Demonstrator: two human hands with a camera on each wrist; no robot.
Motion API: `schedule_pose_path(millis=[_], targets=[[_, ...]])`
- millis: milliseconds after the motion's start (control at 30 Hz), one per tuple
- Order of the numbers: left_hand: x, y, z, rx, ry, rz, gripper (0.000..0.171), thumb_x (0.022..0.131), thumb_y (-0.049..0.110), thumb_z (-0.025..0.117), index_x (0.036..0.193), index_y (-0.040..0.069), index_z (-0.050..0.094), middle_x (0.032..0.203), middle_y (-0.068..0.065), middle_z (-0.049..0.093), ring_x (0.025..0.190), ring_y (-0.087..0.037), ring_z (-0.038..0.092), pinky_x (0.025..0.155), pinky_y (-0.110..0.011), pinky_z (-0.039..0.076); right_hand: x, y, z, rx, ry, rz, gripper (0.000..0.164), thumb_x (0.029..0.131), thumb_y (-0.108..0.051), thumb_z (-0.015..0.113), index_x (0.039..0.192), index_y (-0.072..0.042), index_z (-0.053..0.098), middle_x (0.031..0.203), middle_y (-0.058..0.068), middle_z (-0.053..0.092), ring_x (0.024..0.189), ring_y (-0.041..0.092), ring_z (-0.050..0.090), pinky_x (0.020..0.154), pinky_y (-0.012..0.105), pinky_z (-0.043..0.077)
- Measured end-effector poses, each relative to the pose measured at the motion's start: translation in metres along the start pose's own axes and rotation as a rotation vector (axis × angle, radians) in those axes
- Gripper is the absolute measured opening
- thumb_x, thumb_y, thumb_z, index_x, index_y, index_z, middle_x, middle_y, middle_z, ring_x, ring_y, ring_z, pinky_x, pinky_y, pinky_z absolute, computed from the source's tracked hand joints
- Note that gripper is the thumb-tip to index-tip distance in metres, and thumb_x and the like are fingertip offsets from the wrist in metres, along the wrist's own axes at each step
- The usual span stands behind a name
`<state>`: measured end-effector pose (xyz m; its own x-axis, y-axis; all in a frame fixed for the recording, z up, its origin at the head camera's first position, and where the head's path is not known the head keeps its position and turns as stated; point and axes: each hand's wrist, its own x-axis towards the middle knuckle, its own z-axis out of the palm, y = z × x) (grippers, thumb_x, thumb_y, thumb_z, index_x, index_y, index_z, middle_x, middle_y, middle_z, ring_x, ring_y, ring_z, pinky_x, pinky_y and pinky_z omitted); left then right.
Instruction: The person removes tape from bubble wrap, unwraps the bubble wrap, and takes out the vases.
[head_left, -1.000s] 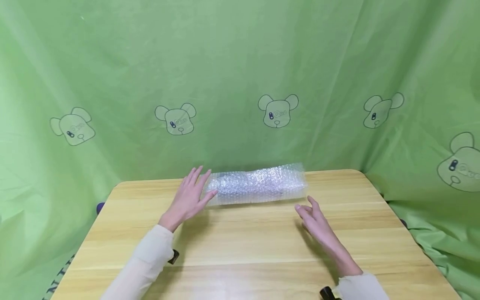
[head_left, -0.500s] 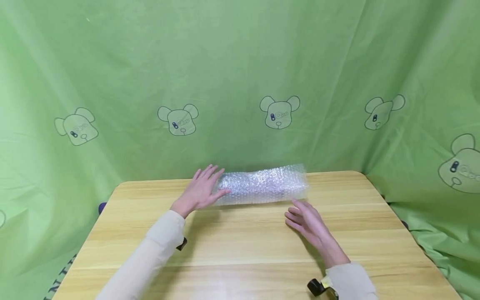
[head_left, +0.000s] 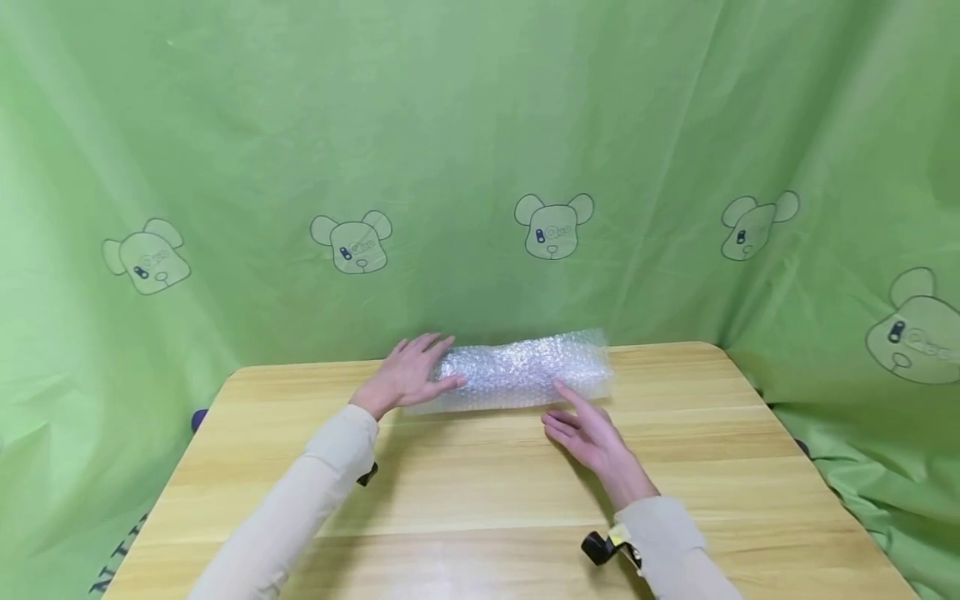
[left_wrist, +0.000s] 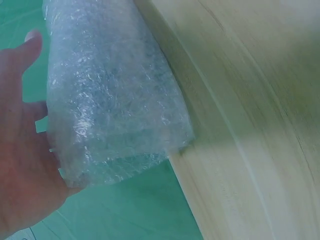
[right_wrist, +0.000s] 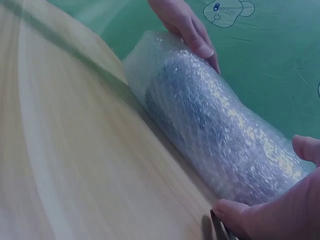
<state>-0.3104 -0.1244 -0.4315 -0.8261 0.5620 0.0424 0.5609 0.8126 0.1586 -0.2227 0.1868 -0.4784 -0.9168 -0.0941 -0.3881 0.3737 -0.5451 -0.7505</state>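
Note:
A bubble-wrap bundle (head_left: pixel 525 367) lies lengthwise along the far side of the wooden table; something darker shows faintly inside it. My left hand (head_left: pixel 405 375) lies over its left end, fingers spread and thumb along the near side. In the left wrist view, the open end of the bubble wrap (left_wrist: pixel 115 90) is beside the palm. My right hand (head_left: pixel 596 437) is at the front edge towards the right end, index finger extended up to the wrap and the other fingers loosely bent. From the right wrist, its thumb and fingers (right_wrist: pixel 280 217) stand apart at the near end of the bundle.
The light wooden table (head_left: pixel 465 492) has rounded far corners. Close behind it hangs a green curtain (head_left: pixel 465 150) printed with bear faces, which also runs down both sides. A small black device (head_left: pixel 597 547) is strapped at the right wrist.
My left hand has moved right, onto the bundle's left end. My right hand has shifted left and turned, its index finger now at the wrap. The bundle lies nearly as before.

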Motion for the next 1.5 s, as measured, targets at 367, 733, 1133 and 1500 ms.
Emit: schedule_pose_path(millis=[367, 733, 1133, 1500], targets=[[-0.001, -0.006, 0.006, -0.026, -0.065, -0.033, 0.095, 0.093, 0.077, 0.047, 0.164, 0.018, 0.025, 0.165, -0.019, 0.029, 0.149, -0.040, 0.031, 0.115, -0.071, 0.028, 0.014, 0.010, 0.014, 0.097, 0.020, 0.007, 0.089, 0.103, -0.026, 0.064, 0.164, -0.006, 0.003, 0.163, 0.034, 0.010, 0.151, 0.044, 0.021, 0.125, 0.044, 0.023], [-0.001, -0.008, 0.007, -0.097, -0.072, -0.043, 0.083, 0.098, 0.067, 0.048, 0.162, 0.016, 0.032, 0.160, -0.021, 0.038, 0.145, -0.043, 0.037, 0.113, -0.072, 0.030, 0.021, 0.012, 0.021, 0.121, 0.066, 0.000, 0.086, 0.104, -0.023, 0.062, 0.163, -0.001, 0.003, 0.165, 0.033, 0.007, 0.153, 0.043, 0.017, 0.125, 0.043, 0.022], [0.002, -0.006, 0.006, -0.203, -0.077, -0.024, 0.086, 0.094, 0.061, 0.063, 0.159, 0.011, 0.037, 0.161, -0.021, 0.036, 0.148, -0.043, 0.031, 0.118, -0.068, 0.024, 0.027, 0.015, 0.014, 0.154, 0.053, -0.035, 0.079, 0.105, -0.019, 0.060, 0.163, -0.002, 0.008, 0.167, 0.026, 0.008, 0.154, 0.039, 0.017, 0.124, 0.042, 0.026], [-0.002, 0.001, 0.006, -0.282, -0.115, -0.050, 0.090, 0.090, 0.062, 0.068, 0.157, 0.009, 0.040, 0.157, -0.023, 0.039, 0.143, -0.041, 0.038, 0.117, -0.062, 0.033, 0.028, 0.010, 0.010, 0.086, 0.037, -0.060, 0.082, 0.106, -0.023, 0.058, 0.161, 0.004, 0.005, 0.162, 0.032, 0.016, 0.150, 0.043, 0.025, 0.122, 0.043, 0.030]])
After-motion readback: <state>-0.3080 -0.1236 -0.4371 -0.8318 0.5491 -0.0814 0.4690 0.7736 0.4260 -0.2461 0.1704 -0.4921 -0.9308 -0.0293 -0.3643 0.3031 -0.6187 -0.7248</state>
